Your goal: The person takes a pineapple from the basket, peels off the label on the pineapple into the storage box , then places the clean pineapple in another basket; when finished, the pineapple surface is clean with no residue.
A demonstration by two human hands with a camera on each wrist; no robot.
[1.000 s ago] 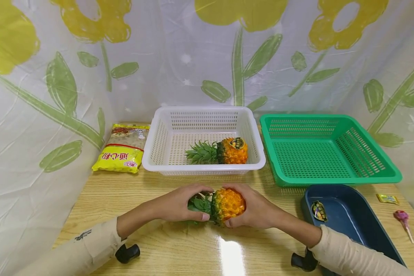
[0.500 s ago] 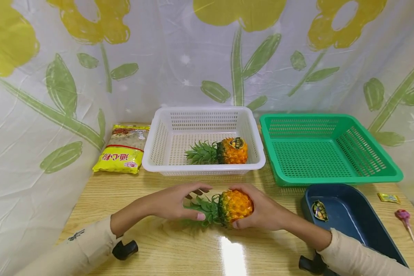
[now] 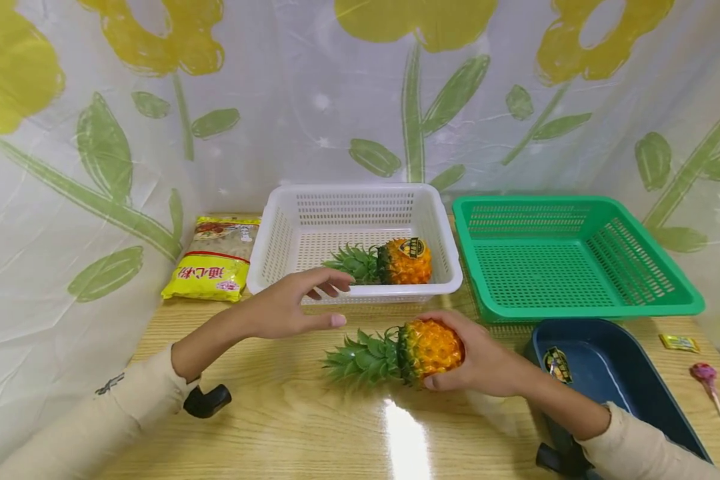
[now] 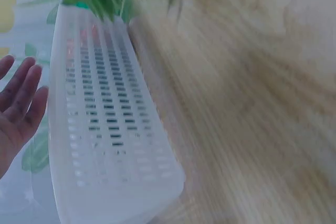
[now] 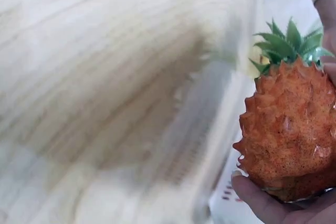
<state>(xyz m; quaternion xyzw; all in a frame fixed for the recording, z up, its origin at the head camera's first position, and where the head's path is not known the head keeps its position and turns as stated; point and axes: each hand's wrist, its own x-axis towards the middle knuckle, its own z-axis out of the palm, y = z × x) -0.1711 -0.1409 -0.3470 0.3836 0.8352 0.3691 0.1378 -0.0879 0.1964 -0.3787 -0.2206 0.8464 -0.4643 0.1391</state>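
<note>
A white, yellow-flowered fabric curtain (image 3: 288, 113) backs the pale wood-grain table (image 3: 312, 420). I count two orange, green-crowned pineapples: one pineapple (image 3: 390, 265) lies in the white perforated plastic basket (image 3: 354, 213); the right hand (image 3: 486, 357) grips the other pineapple (image 3: 417, 350) just before it. The left hand (image 3: 291, 305) is loosely spread, holding nothing. Alongside: one green perforated basket (image 3: 534, 267), one dark-blue tray (image 3: 612, 373) with a black-and-gold sticker (image 3: 557, 364).

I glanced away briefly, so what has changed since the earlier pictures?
The left hand released the green leafy crown of the spiky orange pineapple and moved forward and left; the right hand, gripping the pineapple, shifted it right. The white rectangular plastic basket stayed put.
</note>
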